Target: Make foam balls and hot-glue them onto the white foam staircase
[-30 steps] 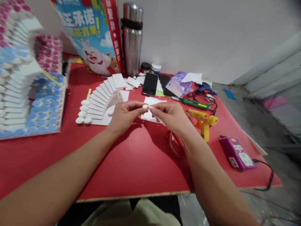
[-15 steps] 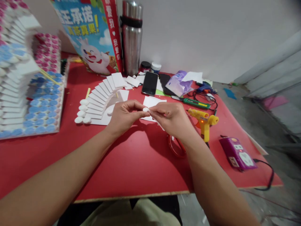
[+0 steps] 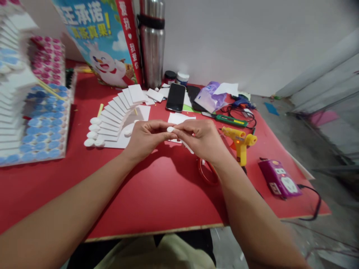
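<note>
I have the left hand point(image 3: 144, 138) and right hand point(image 3: 204, 139) pinch a white disc point(image 3: 170, 129) in their fingers point(image 3: 165, 137), maybe to steady it.

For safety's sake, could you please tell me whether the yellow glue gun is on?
The glue gun appears on: its orange light glows.

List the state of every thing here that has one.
Left hand: pinching small white disc
Right hand: pinching too
Small white disc: held at both hands' fingertips
Yellow glue gun: orange light lit
Phone: screen dark
Purple box: red light lit
Steel flask: upright
</note>
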The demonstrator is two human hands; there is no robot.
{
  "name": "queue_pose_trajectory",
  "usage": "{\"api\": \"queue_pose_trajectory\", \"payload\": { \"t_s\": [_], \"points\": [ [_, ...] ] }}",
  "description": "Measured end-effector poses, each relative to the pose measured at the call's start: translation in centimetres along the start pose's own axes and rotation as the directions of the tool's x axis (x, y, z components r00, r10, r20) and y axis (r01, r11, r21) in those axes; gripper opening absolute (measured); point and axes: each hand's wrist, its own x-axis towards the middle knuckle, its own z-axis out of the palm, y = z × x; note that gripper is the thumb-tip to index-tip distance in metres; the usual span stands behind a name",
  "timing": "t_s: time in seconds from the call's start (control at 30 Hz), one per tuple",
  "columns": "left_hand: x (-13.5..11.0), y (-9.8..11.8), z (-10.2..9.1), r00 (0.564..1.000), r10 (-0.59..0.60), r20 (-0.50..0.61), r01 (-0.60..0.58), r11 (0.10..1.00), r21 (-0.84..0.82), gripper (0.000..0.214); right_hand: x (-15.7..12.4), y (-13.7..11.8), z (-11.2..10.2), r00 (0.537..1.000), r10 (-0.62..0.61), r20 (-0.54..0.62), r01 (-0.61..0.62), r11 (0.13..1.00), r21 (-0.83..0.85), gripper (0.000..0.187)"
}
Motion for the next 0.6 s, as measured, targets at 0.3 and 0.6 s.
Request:
{"api": "queue_pose_trajectory", "payload": {
  "t_s": [0.3, 0.6],
  "points": [
    [-0.1, 0.3, 0.2, 0.992, 0.122, 0.044, -0.128, 0.978, 0.165, 0.026, 0.1, -0.1, 0.6, 0.986, 0.137, -0.097, -0.143, 0.988, -0.054, 0.024],
    [-0.5, -0.1, 0.8, 0.976, 0.211, -0.044, -0.187, 0.93, 0.317, 0.026, 0.0, -0.6, 1.4, 0.969, 0.196, -0.148, -0.196, 0.98, 0.014, 0.023]
  ]
}}
